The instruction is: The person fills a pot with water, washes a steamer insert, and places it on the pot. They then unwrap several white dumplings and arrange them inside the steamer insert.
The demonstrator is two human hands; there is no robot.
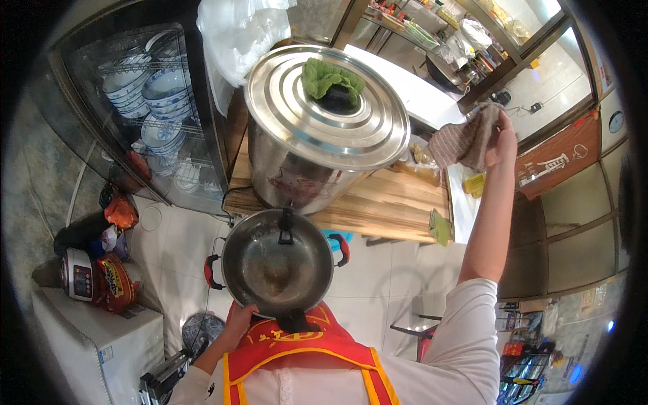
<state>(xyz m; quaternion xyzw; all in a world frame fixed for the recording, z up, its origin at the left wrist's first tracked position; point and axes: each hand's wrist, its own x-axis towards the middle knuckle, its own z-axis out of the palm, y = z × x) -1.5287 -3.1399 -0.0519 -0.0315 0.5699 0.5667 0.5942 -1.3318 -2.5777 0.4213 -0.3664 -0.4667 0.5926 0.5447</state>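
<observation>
A deep metal pan (pixel 276 263) with red and black side handles is held before my apron by my left hand (pixel 246 320), at its near rim. Its inside is brown-stained at the bottom, and the spout-like black tap of the big pot overhangs its far edge. My right hand (pixel 502 139) is raised at the right, gripping a brown striped cloth (pixel 463 142). Beyond the pan stands a large stainless steel pot (pixel 304 187) with a ridged lid (pixel 273 83); a green cloth (pixel 329 78) is bunched around the lid's black knob.
The pot stands on a wooden table (pixel 385 212), where a green cloth piece (pixel 440 228) hangs at the corner. A glass-door cabinet with stacked bowls (pixel 164 88) is at the left, near white plastic bags (pixel 238 35). A rice cooker (pixel 77 273) sits on a white chest at lower left.
</observation>
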